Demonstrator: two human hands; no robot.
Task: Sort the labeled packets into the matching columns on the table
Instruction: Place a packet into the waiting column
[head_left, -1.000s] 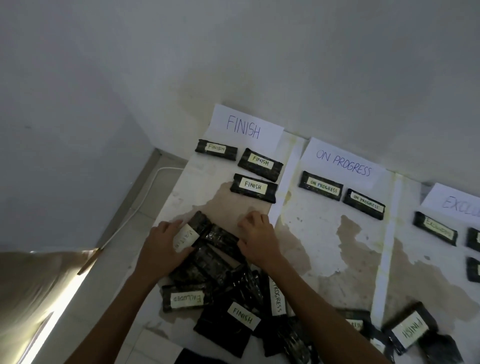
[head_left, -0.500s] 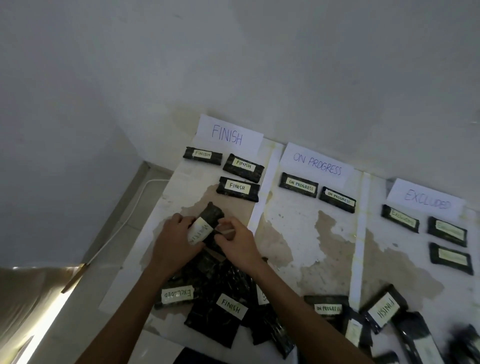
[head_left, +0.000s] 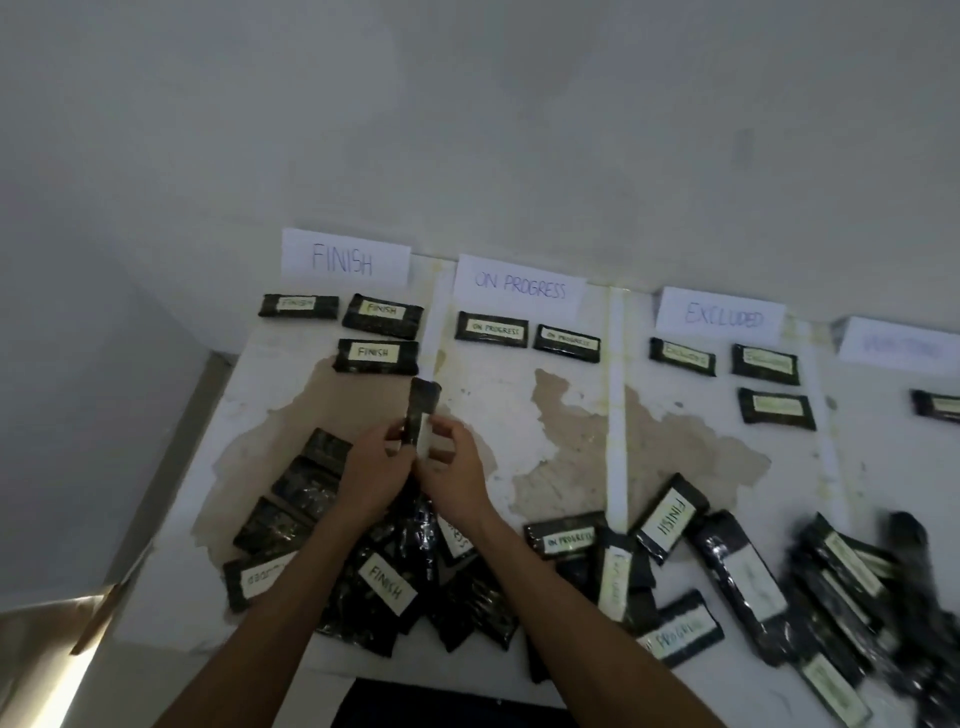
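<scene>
A person's left hand (head_left: 370, 470) and right hand (head_left: 453, 470) together pinch one dark packet (head_left: 422, 411) at centre frame, held on end above the table (head_left: 566, 415), its lower half between both sets of fingertips and its label turned edge-on, unreadable. It stands just below the lowest of three packets (head_left: 375, 356) in the FINISH column (head_left: 345, 258), by the strip dividing off ON PROGRESS (head_left: 519, 285). Unsorted packets (head_left: 387, 587) spread along the lower frame. Half a second earlier the packet lay tilted and lower in the left hand, label showing; it now stands upright, and a fourth column sign (head_left: 901, 344) has entered at right.
</scene>
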